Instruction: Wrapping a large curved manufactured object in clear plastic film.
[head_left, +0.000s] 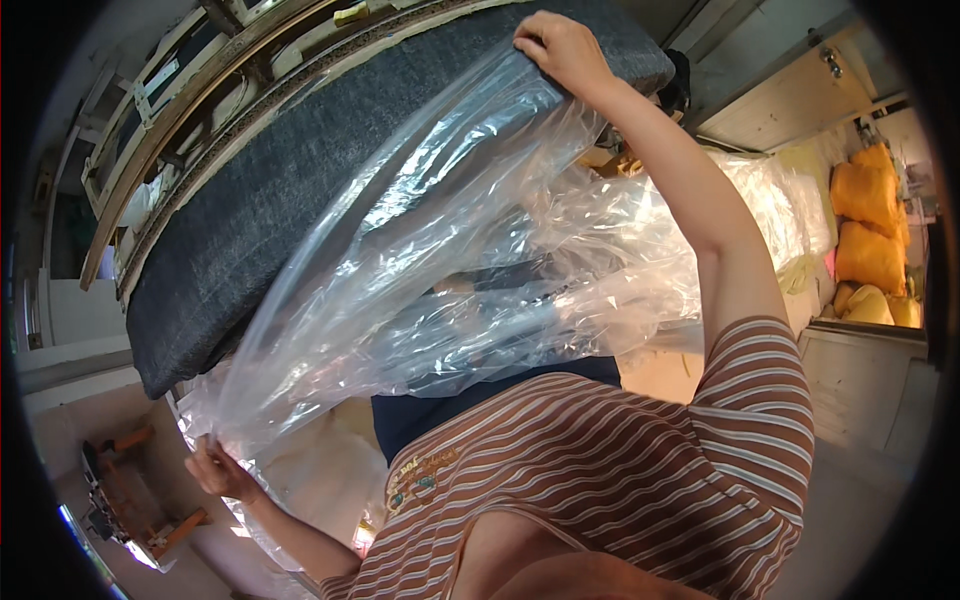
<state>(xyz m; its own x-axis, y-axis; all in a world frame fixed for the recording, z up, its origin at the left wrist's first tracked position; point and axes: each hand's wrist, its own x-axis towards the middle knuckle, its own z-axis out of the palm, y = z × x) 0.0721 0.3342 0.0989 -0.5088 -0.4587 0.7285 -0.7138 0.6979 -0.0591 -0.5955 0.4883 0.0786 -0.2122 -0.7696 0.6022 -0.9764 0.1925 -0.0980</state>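
Observation:
A wide sheet of clear plastic film (pixel 400 270) hangs stretched between my two hands, wrinkled and shiny. My right hand (pixel 565 50) is raised at the far side, its fingers closed on the film's upper edge, over the right part of a long dark grey upholstered piece (pixel 290 190). At the lower left, my left hand (pixel 222 470) pinches the other end of the film, just beyond the left end of the upholstered piece. The film crosses in front of my body and covers part of the grey fabric's near edge.
Behind the upholstered piece runs a wooden frame (pixel 150 130). More crumpled plastic (pixel 760 200) is heaped at the right. Orange bundles (pixel 870 220) are stacked at the far right beside a pale wooden panel (pixel 790 100). A wooden-legged object (pixel 140 490) stands on the floor at lower left.

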